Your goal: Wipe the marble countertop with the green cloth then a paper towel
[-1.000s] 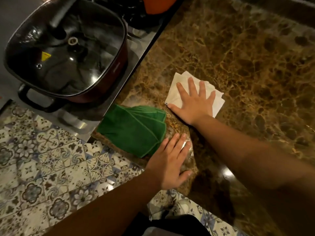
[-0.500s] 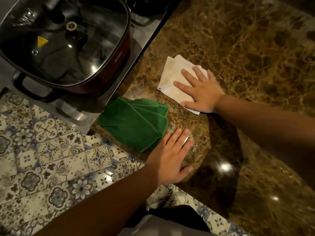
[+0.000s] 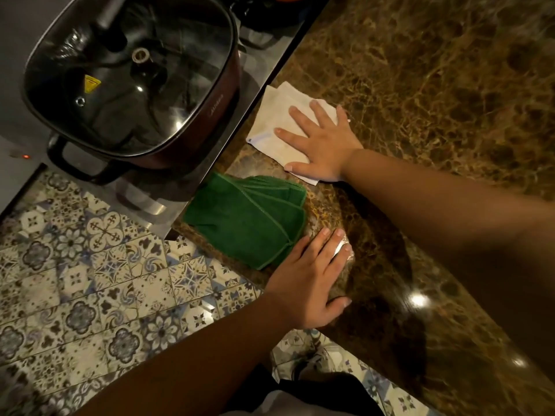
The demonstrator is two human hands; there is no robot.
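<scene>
The right hand [image 3: 326,145] presses flat, fingers spread, on the paper towel [image 3: 277,127] on the marble desk [image 3: 435,100]. The folded green cloth [image 3: 246,223] lies at 7 o'clock from it, touching the flat left hand [image 3: 309,283].

Two bare forearms, sleeveless to the frame edge (perhaps dark clothing [image 3: 315,391] below)

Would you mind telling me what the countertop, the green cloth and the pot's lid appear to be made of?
The countertop looks like polished brown marble or similar stone: gold veining and sharp light glints. The green cloth seems a soft, matte fabric, perhaps microfibre, with stitched edges and folded layers. The lid appears to be clear glass in a metal rim, since it mirrors lights and shows the dark inside.
</scene>
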